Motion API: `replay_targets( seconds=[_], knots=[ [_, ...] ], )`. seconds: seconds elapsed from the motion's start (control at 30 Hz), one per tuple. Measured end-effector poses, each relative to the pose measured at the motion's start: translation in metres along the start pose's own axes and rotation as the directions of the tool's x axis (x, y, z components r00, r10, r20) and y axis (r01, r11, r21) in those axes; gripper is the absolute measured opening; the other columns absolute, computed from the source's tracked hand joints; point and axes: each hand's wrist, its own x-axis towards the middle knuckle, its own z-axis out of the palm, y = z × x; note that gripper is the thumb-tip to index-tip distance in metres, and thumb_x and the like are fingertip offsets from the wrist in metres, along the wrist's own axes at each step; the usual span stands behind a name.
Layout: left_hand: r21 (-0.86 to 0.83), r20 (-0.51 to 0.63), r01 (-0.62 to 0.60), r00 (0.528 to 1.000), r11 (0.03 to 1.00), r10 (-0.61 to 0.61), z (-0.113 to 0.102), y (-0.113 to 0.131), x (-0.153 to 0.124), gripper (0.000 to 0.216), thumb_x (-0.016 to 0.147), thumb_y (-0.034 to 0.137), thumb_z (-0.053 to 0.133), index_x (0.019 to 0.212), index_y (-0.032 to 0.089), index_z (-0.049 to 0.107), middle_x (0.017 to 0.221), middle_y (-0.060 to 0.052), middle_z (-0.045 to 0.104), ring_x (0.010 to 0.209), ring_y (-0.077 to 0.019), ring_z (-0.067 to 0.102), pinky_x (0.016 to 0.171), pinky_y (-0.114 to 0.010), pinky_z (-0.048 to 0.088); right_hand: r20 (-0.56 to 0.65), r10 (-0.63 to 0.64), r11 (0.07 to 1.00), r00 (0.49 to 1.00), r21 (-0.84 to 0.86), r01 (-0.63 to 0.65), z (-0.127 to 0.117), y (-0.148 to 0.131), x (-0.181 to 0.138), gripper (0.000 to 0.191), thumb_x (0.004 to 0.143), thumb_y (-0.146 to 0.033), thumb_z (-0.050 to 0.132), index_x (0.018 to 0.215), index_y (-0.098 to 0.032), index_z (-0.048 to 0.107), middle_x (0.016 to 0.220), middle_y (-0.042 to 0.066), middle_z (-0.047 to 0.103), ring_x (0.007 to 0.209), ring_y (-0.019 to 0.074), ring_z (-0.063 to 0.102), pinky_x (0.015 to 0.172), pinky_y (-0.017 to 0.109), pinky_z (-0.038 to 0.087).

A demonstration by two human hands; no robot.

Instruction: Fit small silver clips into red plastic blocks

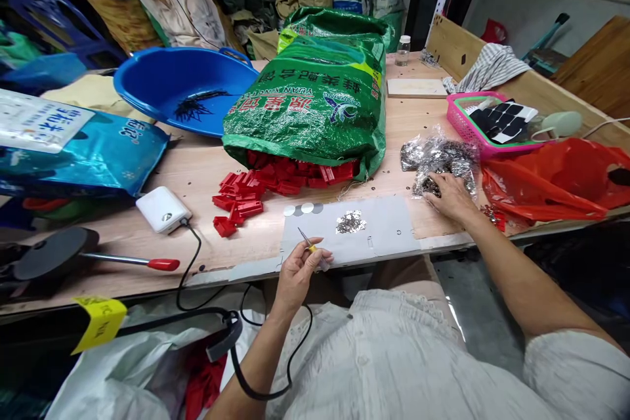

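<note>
Spillage risk around a heap of small metal pieces (351,222), lying loose on a gray sheet (394,210) between both hands.
Clamping a yellow-handled pointed tool (312,248) in the left hand (297,269), over the sheet's near left part, with tip bare and angled toward far left; danger of a pricked finger, or of a scattered heap from a low sweep. At right, resting fingers of the right hand (451,197) on a clear plastic bag (438,144) of dark metal parts (426,186); impossible to tell whether pinched together on anything. From a hasty tug, likely slump of the bag and parts strewn across the desk (197,174), possibly into the heap. Far left of the sheet, chance of red plastic pieces (241,193) sliding from the mouth of a green sack (315,79) after a careless knock.
</note>
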Motion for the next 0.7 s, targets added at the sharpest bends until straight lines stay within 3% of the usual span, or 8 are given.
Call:
replay_targets(
  seconds=[0.23, 0.37, 0.5, 0.7],
  knots=[
    [0.024, -0.008, 0.006, 1.0, 1.0, -0.005, 0.001, 0.001, 0.0, 0.045, 0.082, 0.045, 0.068, 0.114, 0.015, 0.057, 0.085, -0.004, 0.073, 0.077, -0.0172, 0.072, 0.084, -0.035, 0.058, -0.119, -0.006, 1.0, 0.993, 0.022, 0.009, 0.01, -0.004, 0.004, 0.047, 0.092, -0.045, 0.051, 0.13, -0.019, 0.059, 0.12, 0.017, 0.057, 0.112, 0.0326, 0.049, 0.097, 0.048, 0.041],
    [0.013, -0.009, -0.001, 1.0, 1.0, 0.001, 0.001, 0.0, -0.001, 0.044, 0.083, 0.045, 0.067, 0.114, 0.015, 0.057, 0.083, -0.003, 0.073, 0.075, -0.0167, 0.071, 0.084, -0.036, 0.058, -0.166, 0.073, 0.996, 0.983, 0.061, -0.064, 0.006, -0.009, 0.0, 0.041, 0.09, -0.042, 0.052, 0.124, -0.02, 0.062, 0.115, 0.015, 0.057, 0.107, 0.0322, 0.05, 0.092, 0.047, 0.044],
    [0.011, -0.01, -0.005, 1.0, 1.0, 0.005, 0.001, 0.0, -0.001, 0.043, 0.083, 0.043, 0.068, 0.113, 0.015, 0.057, 0.083, -0.003, 0.073, 0.074, -0.0163, 0.071, 0.083, -0.036, 0.058, -0.128, 0.163, 0.986, 0.978, 0.061, -0.156, -0.001, -0.015, -0.004, 0.039, 0.091, -0.045, 0.049, 0.122, -0.025, 0.064, 0.116, 0.014, 0.057, 0.104, 0.0332, 0.051, 0.085, 0.048, 0.047],
    [0.017, -0.019, -0.01, 1.0, 1.0, 0.01, 0.001, 0.001, -0.002, 0.042, 0.083, 0.044, 0.068, 0.113, 0.015, 0.058, 0.084, -0.004, 0.073, 0.075, -0.017, 0.071, 0.084, -0.036, 0.058, -0.156, 0.085, 0.994, 0.984, 0.087, -0.072, -0.001, -0.006, 0.001, 0.033, 0.091, -0.04, 0.05, 0.115, -0.024, 0.067, 0.109, 0.012, 0.059, 0.1, 0.0298, 0.055, 0.088, 0.045, 0.048]
  ],
)
